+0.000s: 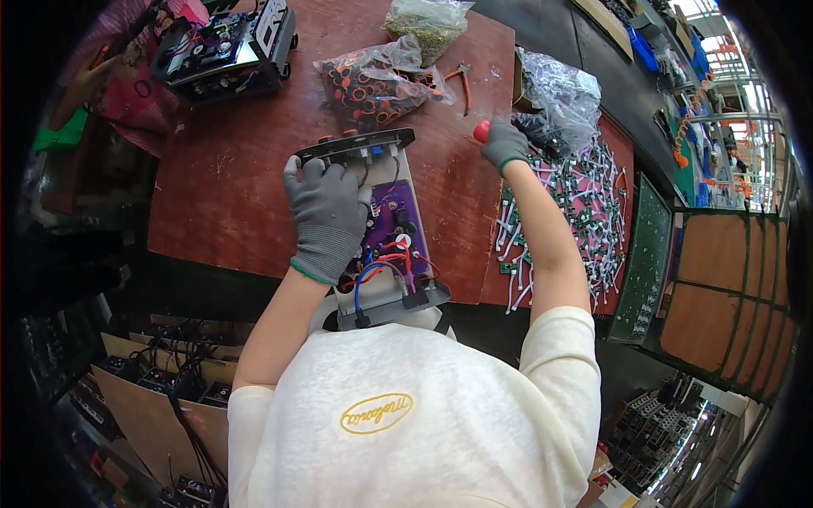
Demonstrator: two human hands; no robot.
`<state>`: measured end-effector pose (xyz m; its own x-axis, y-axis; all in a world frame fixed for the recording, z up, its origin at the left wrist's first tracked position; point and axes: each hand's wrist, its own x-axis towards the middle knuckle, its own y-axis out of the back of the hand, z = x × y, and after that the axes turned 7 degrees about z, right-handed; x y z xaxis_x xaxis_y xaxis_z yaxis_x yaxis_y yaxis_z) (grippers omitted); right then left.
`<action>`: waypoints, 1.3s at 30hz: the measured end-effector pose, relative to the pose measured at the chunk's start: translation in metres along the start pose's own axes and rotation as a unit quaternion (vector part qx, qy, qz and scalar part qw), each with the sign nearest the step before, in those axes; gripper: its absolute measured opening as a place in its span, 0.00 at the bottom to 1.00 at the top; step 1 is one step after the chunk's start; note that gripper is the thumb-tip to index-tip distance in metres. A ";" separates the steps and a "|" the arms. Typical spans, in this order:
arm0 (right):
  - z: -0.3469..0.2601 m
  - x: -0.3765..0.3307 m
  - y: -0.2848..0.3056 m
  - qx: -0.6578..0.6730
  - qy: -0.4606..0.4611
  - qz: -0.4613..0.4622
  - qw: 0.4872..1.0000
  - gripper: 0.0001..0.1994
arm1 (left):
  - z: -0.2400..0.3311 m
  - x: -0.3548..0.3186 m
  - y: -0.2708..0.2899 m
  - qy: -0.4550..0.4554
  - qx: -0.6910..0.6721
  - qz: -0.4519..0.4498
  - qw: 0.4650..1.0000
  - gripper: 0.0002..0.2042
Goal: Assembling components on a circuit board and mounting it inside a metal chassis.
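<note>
My left hand [329, 207], in a grey glove, grips the black front panel [360, 146] of an open electronic unit. The unit's metal chassis [421, 203] carries a purple circuit board [396, 222] with red, blue and black wires, and its near end rests close against my body. Orange-ringed knobs [325, 138] stick out at the panel's far side. To the right, my gloved right hand [506, 146] is closed on something with a rounded red end [482, 131]; the rest of it is hidden in the fist.
Clear bags of orange-and-black knobs [373, 89] and small metal parts [430, 25] lie at the far side, near orange-handled pliers [464, 85]. Many small wired boards [584, 212] cover the right side. Another unit [224, 51] stands far left, beside a person in pink [135, 102].
</note>
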<state>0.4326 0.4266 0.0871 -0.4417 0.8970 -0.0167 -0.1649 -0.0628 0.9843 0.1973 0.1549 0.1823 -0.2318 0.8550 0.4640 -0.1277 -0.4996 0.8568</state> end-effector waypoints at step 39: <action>-0.143 -0.091 0.183 0.787 0.054 0.275 0.549 0.16 | -0.001 -0.006 -0.011 -0.014 -0.038 0.033 0.999 0.06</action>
<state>0.3163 0.2706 0.2435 -0.1067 0.8955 0.4321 0.9490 0.2214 -0.2244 0.1987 0.1557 0.1696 -0.2153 0.8234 0.5251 -0.1868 -0.5625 0.8054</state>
